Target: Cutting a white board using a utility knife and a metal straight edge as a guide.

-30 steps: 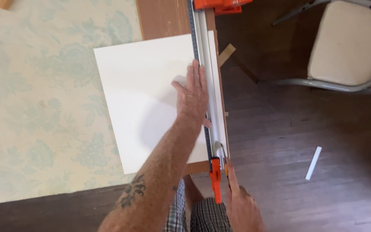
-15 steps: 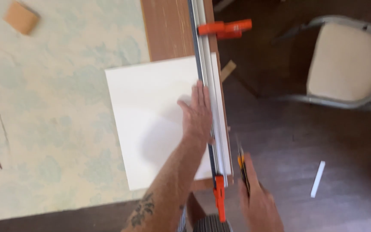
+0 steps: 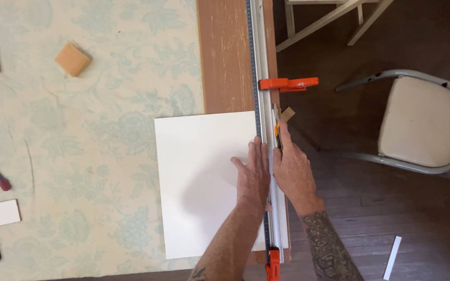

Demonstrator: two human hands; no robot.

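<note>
Against the clamped metal straightedge [image 3: 260, 104], the left hand [image 3: 253, 177] is pressing flat, fingers spread, steadying the white board [image 3: 204, 182], while the right hand [image 3: 291, 171] is clenching a utility knife [image 3: 276, 130] beside that edge.

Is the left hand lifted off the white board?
No, the left hand lies flat on the white board, pressed against the metal straightedge.
</note>
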